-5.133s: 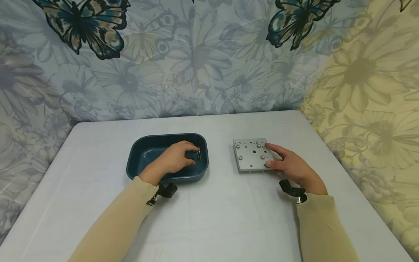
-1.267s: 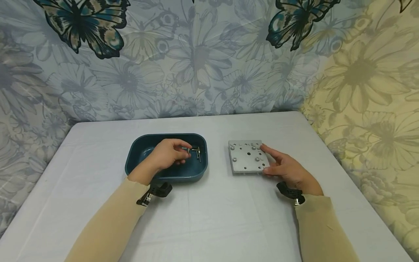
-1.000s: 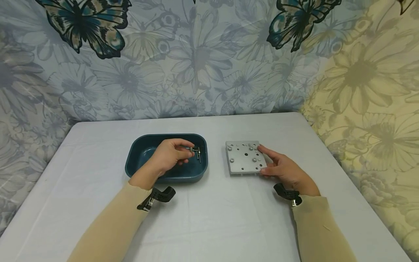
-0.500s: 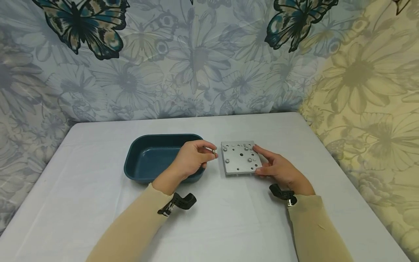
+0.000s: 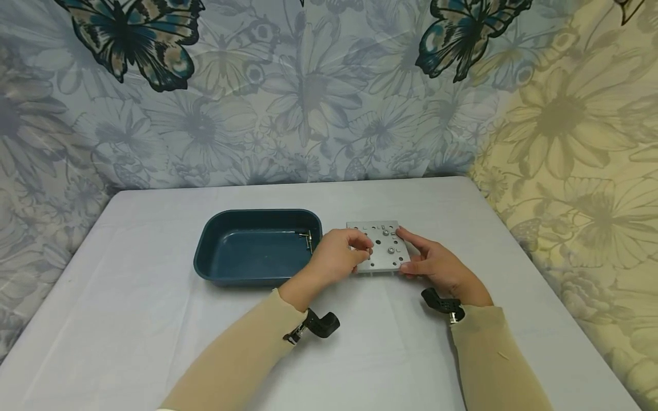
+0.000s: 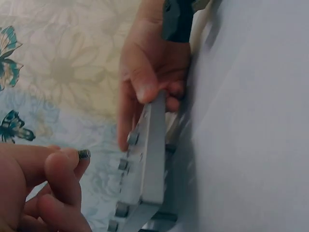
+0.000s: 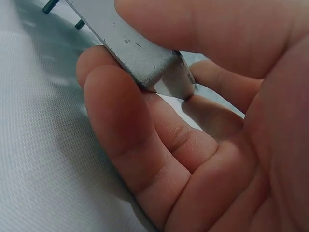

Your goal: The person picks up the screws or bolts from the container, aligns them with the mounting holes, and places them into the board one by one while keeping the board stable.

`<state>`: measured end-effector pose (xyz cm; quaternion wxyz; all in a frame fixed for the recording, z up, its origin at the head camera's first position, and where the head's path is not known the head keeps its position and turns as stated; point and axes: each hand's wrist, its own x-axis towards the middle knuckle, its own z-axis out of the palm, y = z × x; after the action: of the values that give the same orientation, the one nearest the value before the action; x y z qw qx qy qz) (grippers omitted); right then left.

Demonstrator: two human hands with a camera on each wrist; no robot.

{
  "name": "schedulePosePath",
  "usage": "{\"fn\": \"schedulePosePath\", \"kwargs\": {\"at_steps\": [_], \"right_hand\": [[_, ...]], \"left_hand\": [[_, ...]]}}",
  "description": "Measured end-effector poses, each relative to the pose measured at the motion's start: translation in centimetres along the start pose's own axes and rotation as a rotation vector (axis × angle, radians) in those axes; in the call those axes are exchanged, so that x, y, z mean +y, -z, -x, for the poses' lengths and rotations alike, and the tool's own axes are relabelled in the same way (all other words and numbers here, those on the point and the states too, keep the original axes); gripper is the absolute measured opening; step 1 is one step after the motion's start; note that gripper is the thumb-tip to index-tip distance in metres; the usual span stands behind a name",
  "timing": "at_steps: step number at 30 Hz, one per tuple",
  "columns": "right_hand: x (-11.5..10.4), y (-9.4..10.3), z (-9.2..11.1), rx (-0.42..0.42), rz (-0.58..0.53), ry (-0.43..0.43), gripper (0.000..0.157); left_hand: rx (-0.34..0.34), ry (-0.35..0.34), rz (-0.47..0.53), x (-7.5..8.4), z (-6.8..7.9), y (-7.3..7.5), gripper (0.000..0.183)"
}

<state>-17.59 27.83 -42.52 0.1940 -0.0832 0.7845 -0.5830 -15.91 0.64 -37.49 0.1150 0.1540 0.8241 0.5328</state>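
My left hand (image 5: 336, 257) is over the left part of a silver metal plate (image 5: 381, 261), pinching a screw (image 6: 84, 154) between thumb and fingers. In the left wrist view only the screw's threaded end shows, above and apart from the plate's face. Several screw heads (image 6: 123, 164) stand up from the plate, and screw shafts (image 7: 49, 6) stick out of its underside. My right hand (image 5: 447, 271) grips the plate's right edge, thumb at the near corner and a finger at the far one. In the right wrist view its fingers curl under the plate's corner (image 7: 145, 72), holding it tilted.
A dark blue tray (image 5: 252, 251) stands to the left of the plate, with a few loose screws (image 5: 307, 237) at its right end. Both lie on a table with a white cloth (image 5: 128, 297). A flowered, butterfly-printed curtain (image 5: 313, 103) hangs behind and at the sides.
My left hand has picked a screw out of the tray and carried it right, over the plate. My right hand has shifted the plate left, closer to the tray.
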Motion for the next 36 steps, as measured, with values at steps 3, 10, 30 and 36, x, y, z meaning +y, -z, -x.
{"fn": "schedulePosePath", "kwargs": {"at_steps": [3, 10, 30, 36], "right_hand": [[0.0, 0.0, 0.0, 0.014, 0.009, -0.001, 0.096], [0.2, 0.0, 0.0, 0.002, -0.014, 0.021, 0.095], [0.0, 0.1, -0.1, -0.01, -0.029, 0.024, 0.096], [0.1, 0.1, 0.0, -0.005, -0.026, 0.016, 0.095]], "left_hand": [[0.014, 0.001, -0.039, -0.1, 0.0, -1.0, 0.015], [0.061, -0.005, -0.085, -1.0, 0.0, -2.2, 0.013], [0.077, -0.026, -0.198, -1.8, -0.5, -2.7, 0.017], [0.069, -0.002, -0.173, -1.9, -0.4, -2.8, 0.017]]}}
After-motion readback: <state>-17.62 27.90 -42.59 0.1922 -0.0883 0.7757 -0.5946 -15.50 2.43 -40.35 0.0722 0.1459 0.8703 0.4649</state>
